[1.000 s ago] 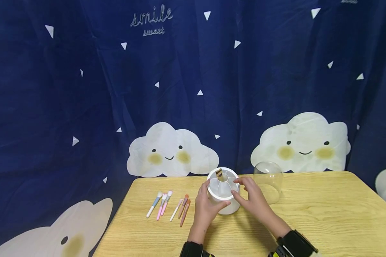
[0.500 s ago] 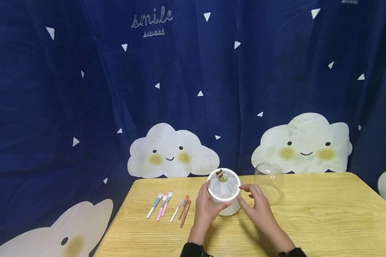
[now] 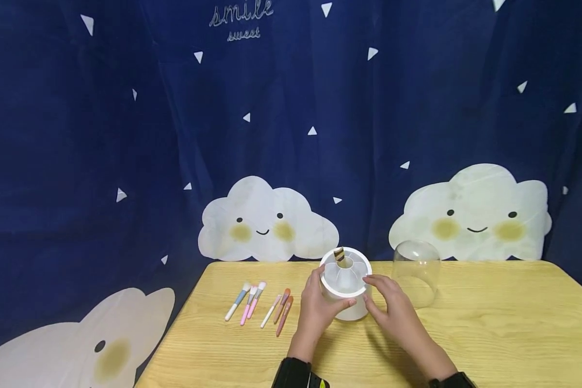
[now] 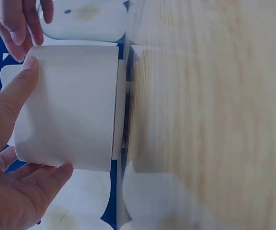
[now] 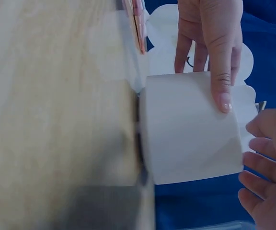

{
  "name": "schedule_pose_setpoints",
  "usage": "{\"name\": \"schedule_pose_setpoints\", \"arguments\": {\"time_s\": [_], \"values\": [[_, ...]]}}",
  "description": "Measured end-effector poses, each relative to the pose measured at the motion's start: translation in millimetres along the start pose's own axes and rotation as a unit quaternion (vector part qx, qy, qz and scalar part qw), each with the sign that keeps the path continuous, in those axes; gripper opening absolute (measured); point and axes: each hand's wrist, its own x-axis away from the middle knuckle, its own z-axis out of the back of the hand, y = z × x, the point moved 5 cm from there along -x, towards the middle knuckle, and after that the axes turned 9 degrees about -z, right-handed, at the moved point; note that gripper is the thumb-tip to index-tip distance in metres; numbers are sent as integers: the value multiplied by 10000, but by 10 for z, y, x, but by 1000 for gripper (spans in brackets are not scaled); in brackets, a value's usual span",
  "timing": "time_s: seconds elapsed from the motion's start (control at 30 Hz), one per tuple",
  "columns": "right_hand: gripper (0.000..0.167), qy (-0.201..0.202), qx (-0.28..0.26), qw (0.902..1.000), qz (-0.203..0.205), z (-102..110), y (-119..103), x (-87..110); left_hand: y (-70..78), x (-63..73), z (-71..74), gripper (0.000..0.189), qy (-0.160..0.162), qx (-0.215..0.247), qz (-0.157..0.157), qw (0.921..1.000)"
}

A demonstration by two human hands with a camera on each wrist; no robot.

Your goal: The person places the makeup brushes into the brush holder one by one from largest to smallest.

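A white round brush holder (image 3: 353, 310) with a divided, frosted insert (image 3: 345, 277) stands on the table in the head view. My left hand (image 3: 316, 306) grips its left side, thumb across the front wall. My right hand (image 3: 399, 306) is at the right of the rim, index finger and thumb spread and fingertips right at the edge. In the right wrist view the right fingers (image 5: 265, 165) are loosely bent beside the rim. A small brown-and-gold striped piece (image 3: 339, 254) sticks up near the central tube. The left wrist view shows the holder's smooth wall (image 4: 71, 108).
Several makeup brushes, such as a blue-and-white brush (image 3: 237, 302) and a brown brush (image 3: 284, 317), lie left of the holder. A clear dome cover (image 3: 417, 275) stands behind the right hand. A dark blue curtain (image 3: 291, 81) hangs behind the wooden table (image 3: 504, 323).
My right fingers have drawn back from over the insert to the holder's right rim. The left hand keeps its grip. The head view has shifted slightly.
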Motion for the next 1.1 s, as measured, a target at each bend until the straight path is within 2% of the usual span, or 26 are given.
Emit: {"name": "schedule_pose_setpoints", "arguments": {"time_s": [0.17, 0.4, 0.63, 0.83, 1.1], "values": [[29, -264, 216, 9990, 283, 58, -45, -71, 29, -24, -14, 98, 4, 33, 31, 10000], [12, -980, 328, 9946, -68, 127, -60, -227, 61, -36, -23, 97, -51, -70, -148, 9999], [9, -983, 346, 9934, 475, 70, -110, -242, 32, -75, 48, 95, -175, -233, -298, 9991], [8, -1065, 428, 9928, 346, 55, -142, -264, 35, -133, 78, 92, -294, -187, -405, 9986], [9, -1088, 547, 9913, 505, 80, -165, -197, 56, -75, 71, 94, -510, -118, -315, 9981]]}}
